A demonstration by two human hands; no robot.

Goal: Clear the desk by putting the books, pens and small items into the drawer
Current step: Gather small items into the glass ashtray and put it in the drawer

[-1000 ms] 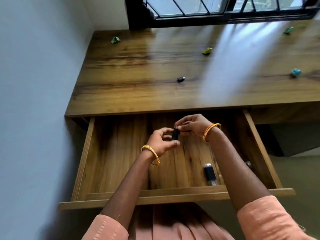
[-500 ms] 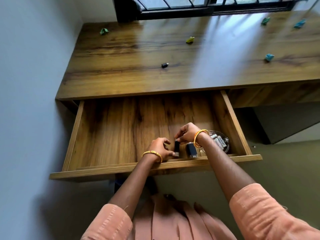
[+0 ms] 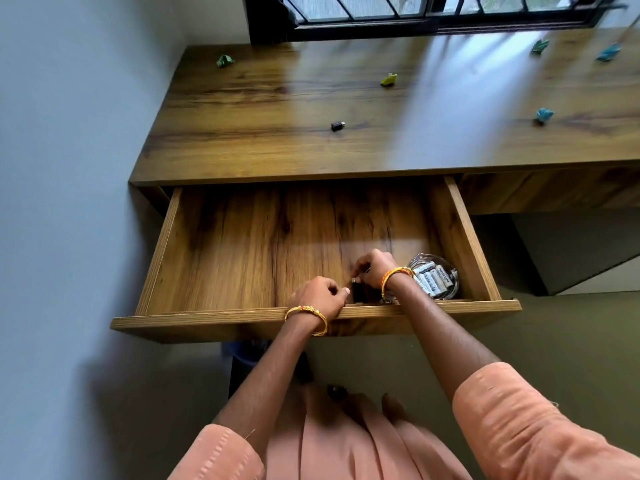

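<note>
Small black block-shaped item [image 3: 357,292], upright, at front edge inside open drawer [image 3: 242,251]. Right hand [image 3: 375,268] fingers pinch its top; left hand [image 3: 320,297] fingers curled just beside it, contact unclear. Glass bowl of batteries [image 3: 434,280] at drawer's right. Another black piece [image 3: 337,126] on bench [image 3: 277,140].

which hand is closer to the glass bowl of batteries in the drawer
Right. The right hand sits just left of the glass bowl of batteries, its wrist almost against the rim. The left hand is farther left, at the drawer's front edge.
</note>
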